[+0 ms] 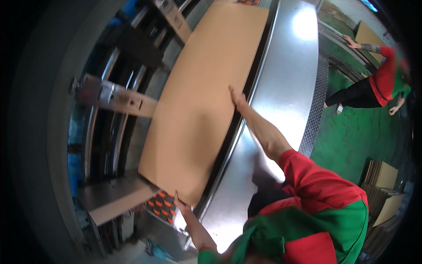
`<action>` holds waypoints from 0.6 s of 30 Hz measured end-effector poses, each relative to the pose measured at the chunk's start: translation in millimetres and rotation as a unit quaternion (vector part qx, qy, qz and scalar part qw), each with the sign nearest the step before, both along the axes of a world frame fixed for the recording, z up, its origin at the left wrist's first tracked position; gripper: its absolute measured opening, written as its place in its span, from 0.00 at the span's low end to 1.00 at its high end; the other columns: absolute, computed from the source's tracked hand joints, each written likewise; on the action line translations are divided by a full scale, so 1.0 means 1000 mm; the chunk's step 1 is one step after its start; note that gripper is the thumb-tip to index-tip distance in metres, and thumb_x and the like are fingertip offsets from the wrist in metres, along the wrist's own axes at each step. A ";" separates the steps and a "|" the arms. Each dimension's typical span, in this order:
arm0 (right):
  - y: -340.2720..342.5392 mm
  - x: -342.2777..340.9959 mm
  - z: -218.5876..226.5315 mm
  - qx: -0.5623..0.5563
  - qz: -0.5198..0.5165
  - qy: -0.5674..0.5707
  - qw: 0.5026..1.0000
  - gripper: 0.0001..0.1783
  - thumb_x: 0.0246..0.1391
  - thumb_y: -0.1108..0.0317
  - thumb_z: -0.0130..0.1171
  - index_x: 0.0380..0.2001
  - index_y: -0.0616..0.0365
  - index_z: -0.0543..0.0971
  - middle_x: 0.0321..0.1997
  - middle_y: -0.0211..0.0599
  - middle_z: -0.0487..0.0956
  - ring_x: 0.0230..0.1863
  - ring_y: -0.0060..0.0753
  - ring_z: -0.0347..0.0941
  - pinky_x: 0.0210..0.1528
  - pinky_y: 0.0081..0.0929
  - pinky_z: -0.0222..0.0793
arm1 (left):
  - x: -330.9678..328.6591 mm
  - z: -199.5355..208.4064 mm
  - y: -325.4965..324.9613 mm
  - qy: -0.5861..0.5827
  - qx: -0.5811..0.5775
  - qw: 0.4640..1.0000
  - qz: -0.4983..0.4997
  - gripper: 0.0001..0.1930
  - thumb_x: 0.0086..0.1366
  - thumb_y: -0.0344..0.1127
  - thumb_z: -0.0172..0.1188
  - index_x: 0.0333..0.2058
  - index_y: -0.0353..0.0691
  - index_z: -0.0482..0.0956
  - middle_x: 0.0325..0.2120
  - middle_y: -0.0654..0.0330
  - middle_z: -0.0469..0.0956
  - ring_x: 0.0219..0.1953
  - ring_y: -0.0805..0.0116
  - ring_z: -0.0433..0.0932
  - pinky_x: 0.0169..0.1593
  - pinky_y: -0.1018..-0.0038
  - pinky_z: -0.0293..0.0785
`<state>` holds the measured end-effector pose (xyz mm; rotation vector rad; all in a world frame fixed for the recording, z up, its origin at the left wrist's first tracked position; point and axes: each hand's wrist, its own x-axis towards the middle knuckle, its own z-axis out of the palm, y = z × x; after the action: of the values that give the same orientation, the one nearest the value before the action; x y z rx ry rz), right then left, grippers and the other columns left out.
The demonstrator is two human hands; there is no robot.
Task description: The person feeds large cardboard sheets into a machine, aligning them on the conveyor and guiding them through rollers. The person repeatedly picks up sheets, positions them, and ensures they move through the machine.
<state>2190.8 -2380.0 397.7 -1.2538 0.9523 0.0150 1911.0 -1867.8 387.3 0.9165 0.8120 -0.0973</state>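
Note:
A long tan cardboard sheet [198, 101] lies lengthwise in front of me, beside a shiny metal table [285, 75]. My right hand [238, 97] rests at its near long edge, partway up, with fingers stretched over the board. At the sheet's lower end, my left hand [181, 204] touches the corner, one finger extended upward along the edge. Neither hand is visibly wrapped round the board. Some of the left fingers are hard to make out. Whether more sheets lie beneath the top one cannot be seen.
Metal bars and brackets [116, 97] of a machine flank the sheet's far side. Orange pieces on a dark panel [161, 207] show below its lower end. At right, another person [380, 83] stands on the green floor [343, 141]. Cardboard stacks [380, 189] stand at lower right.

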 end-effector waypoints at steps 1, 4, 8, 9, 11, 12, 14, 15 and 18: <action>0.000 0.002 -0.001 -0.013 -0.005 0.028 1.000 0.50 0.49 0.37 0.59 0.63 0.68 0.65 0.67 0.52 0.67 0.69 0.46 0.60 0.68 0.34 0.56 | 0.005 -0.002 0.006 0.034 -0.008 0.999 0.004 0.24 0.67 0.49 0.57 0.54 0.38 0.74 0.49 0.58 0.77 0.50 0.60 0.77 0.51 0.60 0.76; 0.005 0.010 -0.012 0.016 -0.021 0.010 1.000 0.47 0.52 0.42 0.59 0.63 0.71 0.65 0.66 0.53 0.67 0.67 0.45 0.63 0.66 0.33 0.59 | 0.021 0.010 0.009 0.154 0.237 0.954 0.101 0.17 0.59 0.40 0.66 0.44 0.36 0.80 0.39 0.60 0.81 0.41 0.65 0.78 0.45 0.62 0.77; 0.001 0.022 -0.035 0.118 -0.001 0.013 0.993 0.46 0.57 0.37 0.51 0.69 0.57 0.58 0.74 0.43 0.56 0.74 0.44 0.50 0.72 0.38 0.45 | 0.005 0.042 -0.054 -0.002 0.309 0.908 0.283 0.16 0.58 0.35 0.60 0.43 0.34 0.79 0.41 0.55 0.80 0.40 0.59 0.79 0.45 0.60 0.78; 0.000 0.021 -0.040 0.127 0.064 -0.098 0.985 0.43 0.61 0.38 0.43 0.70 0.55 0.56 0.75 0.39 0.53 0.75 0.42 0.45 0.73 0.38 0.41 | -0.003 0.047 -0.075 -0.043 0.100 0.953 0.283 0.21 0.59 0.40 0.59 0.48 0.35 0.76 0.46 0.55 0.79 0.47 0.56 0.79 0.50 0.57 0.76; 0.001 0.021 -0.043 0.147 0.032 -0.049 0.987 0.38 0.63 0.42 0.39 0.70 0.53 0.57 0.76 0.36 0.52 0.76 0.38 0.44 0.74 0.37 0.39 | -0.008 0.048 -0.108 0.044 0.087 0.941 0.323 0.26 0.63 0.45 0.55 0.56 0.34 0.71 0.53 0.54 0.75 0.54 0.54 0.74 0.57 0.55 0.71; 0.003 0.017 -0.042 0.162 0.031 -0.077 0.983 0.38 0.63 0.43 0.40 0.70 0.53 0.57 0.76 0.35 0.53 0.75 0.38 0.46 0.74 0.38 0.40 | -0.007 0.047 -0.119 0.049 0.057 0.939 0.335 0.26 0.66 0.45 0.51 0.58 0.35 0.68 0.56 0.54 0.73 0.57 0.54 0.71 0.61 0.55 0.67; 0.015 0.006 -0.033 0.183 0.013 -0.075 0.980 0.40 0.53 0.51 0.61 0.62 0.66 0.64 0.66 0.45 0.66 0.63 0.45 0.65 0.64 0.43 0.61 | -0.006 0.047 -0.127 -0.006 0.044 0.953 0.301 0.27 0.67 0.46 0.48 0.60 0.36 0.66 0.57 0.54 0.71 0.59 0.55 0.69 0.63 0.56 0.64; 0.020 0.000 -0.025 0.203 -0.009 0.020 0.979 0.35 0.55 0.54 0.60 0.61 0.60 0.66 0.63 0.43 0.68 0.61 0.45 0.66 0.62 0.45 0.63 | -0.005 0.047 -0.127 -0.002 0.050 0.947 0.316 0.27 0.67 0.48 0.45 0.59 0.40 0.67 0.56 0.56 0.73 0.59 0.54 0.70 0.62 0.52 0.65; 0.050 -0.028 0.000 0.236 0.029 0.014 0.971 0.31 0.59 0.54 0.54 0.62 0.56 0.65 0.64 0.41 0.68 0.63 0.46 0.65 0.62 0.52 0.60 | -0.003 0.045 -0.125 0.033 -0.053 0.938 0.341 0.31 0.65 0.53 0.44 0.64 0.45 0.62 0.63 0.53 0.65 0.66 0.50 0.59 0.69 0.44 0.46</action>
<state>2163.2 -2330.0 397.4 -0.8409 0.8714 0.2914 1908.1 -1992.6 432.0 0.4925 1.1375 0.4330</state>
